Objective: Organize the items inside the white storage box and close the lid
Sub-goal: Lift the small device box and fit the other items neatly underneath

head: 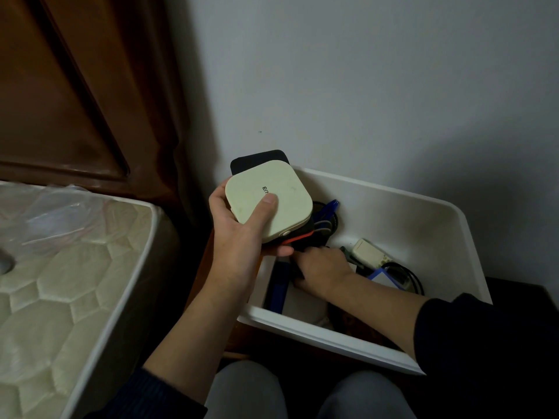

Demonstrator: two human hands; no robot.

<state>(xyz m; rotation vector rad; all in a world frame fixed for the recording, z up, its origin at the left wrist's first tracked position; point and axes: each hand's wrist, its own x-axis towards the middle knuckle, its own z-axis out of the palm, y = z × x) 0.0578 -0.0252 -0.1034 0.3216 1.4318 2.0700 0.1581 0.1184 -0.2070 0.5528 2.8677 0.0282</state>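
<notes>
My left hand [242, 237] grips a stack of flat rounded-square devices, a cream plastic one [269, 201] on top of black and red-edged ones, thumb pressed on its face, fingers curled beneath, at the ten o'clock corner of the open white plastic storage box [423, 213]. My right hand [320, 267] reaches down among the tangled black cables [408, 276]; whether its fingers pinch anything I cannot tell. I should clear a flat spot first, then lay the stack level.

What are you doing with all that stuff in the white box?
A person is sorting the white storage box. The left hand holds a stack of flat gadgets over the box's left edge, a cream square case on top. The right hand reaches down among the cables and a small white adapter. No lid is on the box.
</notes>
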